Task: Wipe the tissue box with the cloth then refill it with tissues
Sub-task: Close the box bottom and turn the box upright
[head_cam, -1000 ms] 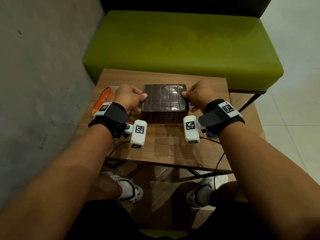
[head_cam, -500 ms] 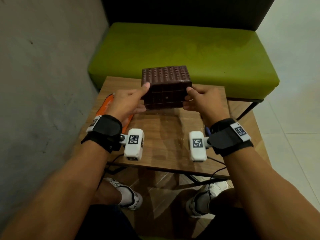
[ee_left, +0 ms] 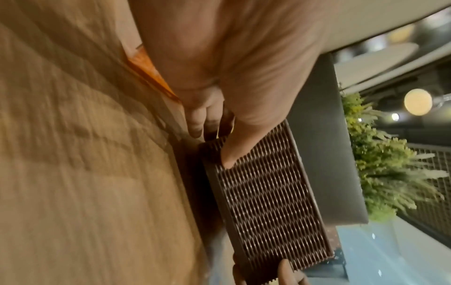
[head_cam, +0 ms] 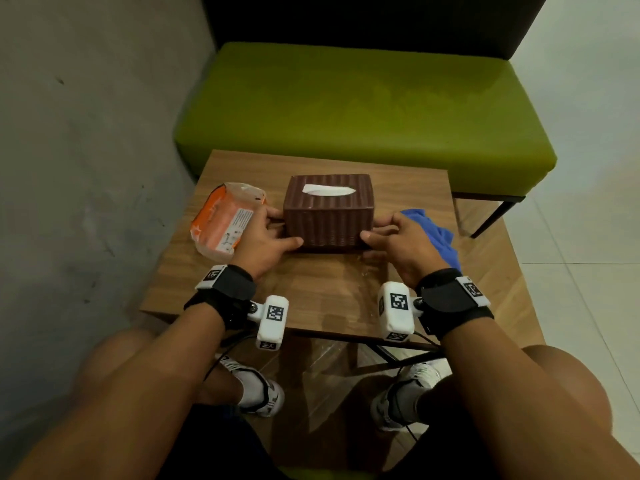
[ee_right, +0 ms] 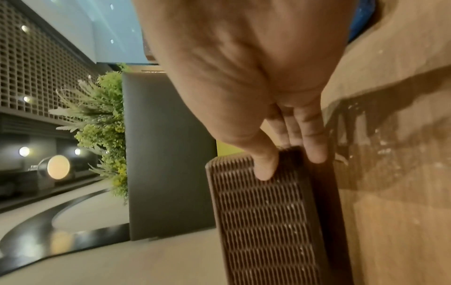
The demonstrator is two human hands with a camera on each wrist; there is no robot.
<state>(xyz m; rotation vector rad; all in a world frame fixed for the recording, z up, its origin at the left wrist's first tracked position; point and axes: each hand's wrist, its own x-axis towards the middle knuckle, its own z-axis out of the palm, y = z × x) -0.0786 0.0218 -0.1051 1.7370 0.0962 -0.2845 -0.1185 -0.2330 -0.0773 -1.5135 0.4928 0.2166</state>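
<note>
The brown ribbed tissue box (head_cam: 329, 213) stands upright on the wooden table (head_cam: 322, 292), a white tissue (head_cam: 328, 190) showing in its top slot. My left hand (head_cam: 268, 233) grips its left end, thumb on the front face and fingers round the side. My right hand (head_cam: 398, 237) grips the right end the same way. In the left wrist view the box (ee_left: 266, 194) fills the middle with my thumb on its ribs; the right wrist view shows the box (ee_right: 263, 221) held likewise. The blue cloth (head_cam: 436, 233) lies crumpled just right of my right hand.
An orange tissue pack (head_cam: 225, 220) lies on the table left of the box, against my left hand. A green bench (head_cam: 363, 109) stands behind the table. A grey wall (head_cam: 86, 150) runs along the left. My knees and shoes show below the table's near edge.
The box lay bottom-up on the table, was lifted and turned over between both hands, and now stands slot-up on the table. The blue cloth and the whole orange pack have come into view.
</note>
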